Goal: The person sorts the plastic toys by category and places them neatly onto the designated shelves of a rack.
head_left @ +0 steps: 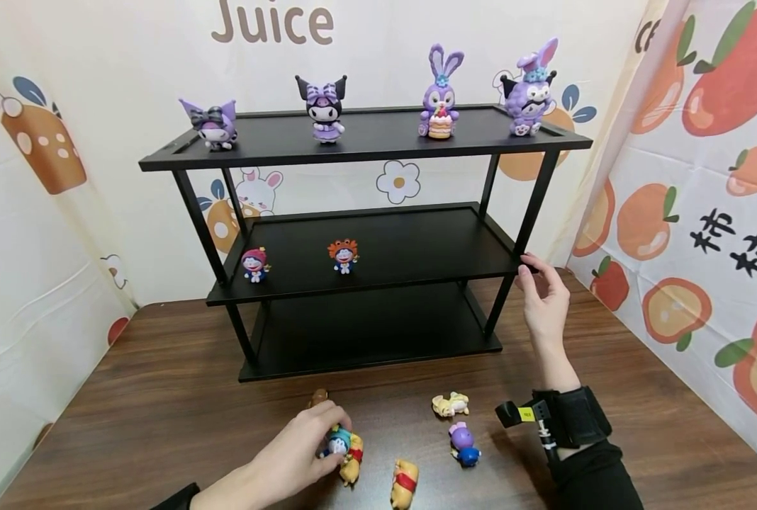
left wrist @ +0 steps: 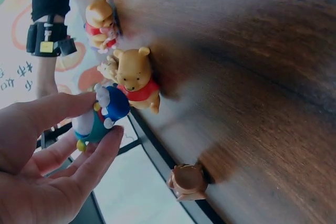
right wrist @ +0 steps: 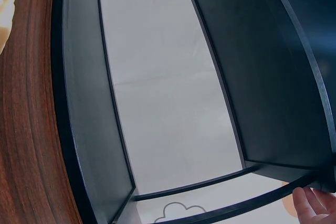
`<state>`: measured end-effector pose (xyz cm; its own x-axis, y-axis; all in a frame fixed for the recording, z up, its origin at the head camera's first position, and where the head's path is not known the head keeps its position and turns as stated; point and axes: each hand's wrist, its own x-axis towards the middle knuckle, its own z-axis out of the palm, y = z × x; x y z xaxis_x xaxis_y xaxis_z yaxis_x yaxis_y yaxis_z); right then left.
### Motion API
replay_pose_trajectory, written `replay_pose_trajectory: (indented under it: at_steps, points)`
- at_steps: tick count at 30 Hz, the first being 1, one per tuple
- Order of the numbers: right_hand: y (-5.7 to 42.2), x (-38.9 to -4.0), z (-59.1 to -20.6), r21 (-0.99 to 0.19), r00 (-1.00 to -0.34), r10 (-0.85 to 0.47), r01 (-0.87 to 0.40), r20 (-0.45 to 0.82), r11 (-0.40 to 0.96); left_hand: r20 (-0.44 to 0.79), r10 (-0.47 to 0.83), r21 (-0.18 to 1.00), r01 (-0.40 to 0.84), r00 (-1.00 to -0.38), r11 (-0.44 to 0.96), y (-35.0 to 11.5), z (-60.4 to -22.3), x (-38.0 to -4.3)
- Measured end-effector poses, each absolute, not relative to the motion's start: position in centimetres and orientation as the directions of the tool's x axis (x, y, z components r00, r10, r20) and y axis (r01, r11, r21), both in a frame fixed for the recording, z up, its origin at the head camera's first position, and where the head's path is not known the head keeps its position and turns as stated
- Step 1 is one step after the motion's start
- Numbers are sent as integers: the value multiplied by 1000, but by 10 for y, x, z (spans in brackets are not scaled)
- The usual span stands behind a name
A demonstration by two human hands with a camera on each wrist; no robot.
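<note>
My left hand [head_left: 298, 443] pinches a small Doraemon figurine [left wrist: 116, 103] in blue and teal between thumb and fingers, low over the table. Right beside it lies a yellow bear figurine [head_left: 354, 459] in a red shirt; the left wrist view shows its face. A brown figurine [head_left: 318, 397] is partly hidden behind the left hand in the head view. Farther right, my right hand [head_left: 547, 301] grips the front right corner of the middle tier on a black three-tier shelf [head_left: 417, 244], thumb and fingers at its edge.
Several purple figurines [head_left: 324, 110] stand along the top tier. On the middle tier stand a pink-hatted figurine [head_left: 254, 265] and an orange-hatted one [head_left: 343, 256]. Another bear [head_left: 405, 483], a cream figurine [head_left: 450, 404] and a purple-and-blue one [head_left: 464, 446] lie on the wooden table [head_left: 181, 404].
</note>
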<state>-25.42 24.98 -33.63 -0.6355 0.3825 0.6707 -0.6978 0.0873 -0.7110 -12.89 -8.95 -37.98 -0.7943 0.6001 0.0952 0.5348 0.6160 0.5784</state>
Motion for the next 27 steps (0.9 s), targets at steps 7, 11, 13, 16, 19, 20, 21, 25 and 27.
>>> replay_pose_trajectory:
  at_steps: [7, 11, 13, 16, 19, 20, 21, 25, 27]
  points:
    - [252, -254, -336, -704, -624, 389, -703, 677, 99, 257, 517, 595, 555, -816, 581, -81, -372, -139]
    - [252, -254, -337, -703, -626, 385, -706, 678, 90, 342, 481, 573, 585, -807, 574, -71, -363, -146]
    - [252, -254, -337, -703, -629, 384, -707, 676, 80, 383, 468, 558, 603, -796, 569, -65, -358, -149]
    - [251, -253, -336, -706, -634, 385, -705, 671, 69, 438, 450, 547, 628, -778, 554, -57, -349, -154]
    - [250, -253, -335, -707, -639, 384, -705, 667, 55, 493, 427, 527, 651, -758, 547, -48, -340, -158]
    - [249, -254, -335, -708, -640, 383, -704, 666, 54, 511, 417, 523, 657, -752, 543, -45, -337, -160]
    - [249, -254, -334, -708, -641, 383, -704, 665, 52, 529, 407, 517, 663, -745, 541, -42, -334, -162]
    - [249, -254, -335, -711, -645, 380, -701, 663, 52, 612, 358, 503, 696, -705, 512, -30, -324, -171]
    - [250, -253, -336, -711, -643, 382, -702, 664, 53, 650, 331, 501, 713, -684, 491, -24, -320, -178]
